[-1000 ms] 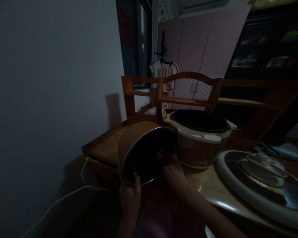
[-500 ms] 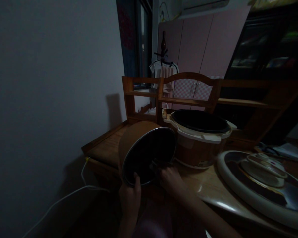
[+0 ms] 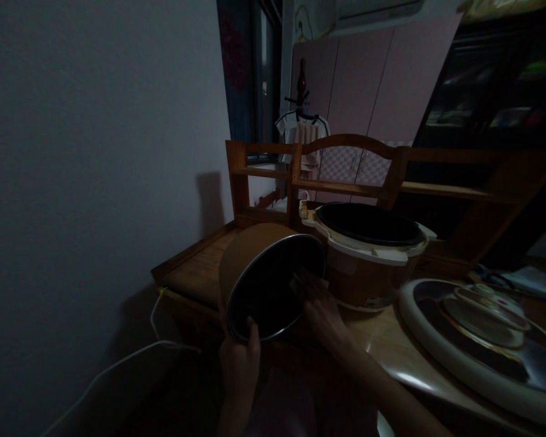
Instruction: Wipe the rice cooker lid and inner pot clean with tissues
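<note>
My left hand [image 3: 240,358] grips the lower left rim of a cooker's inner pot [image 3: 246,252], its thumb hooked over the edge. The pot is tan outside and dark inside, tilted so its mouth faces me. My right hand [image 3: 318,306] reaches in at the pot's right side, fingers bent around a pale cloth [image 3: 295,283] of which only small parts show in the dim light. Just behind, a tan and white electric cooker body [image 3: 355,273] stands upright with a dark opening. Its round lid [image 3: 418,328] lies on the table to the right.
The wooden table [image 3: 384,349] has a shelf rack [image 3: 350,185] along its back edge. A white cord [image 3: 131,352] runs down at the left near the wall [image 3: 95,152]. Papers [image 3: 534,279] lie at the far right, beyond the lid.
My right hand has moved up and to the right inside the pot, along with the cloth. My left hand and the pot keep nearly the same position.
</note>
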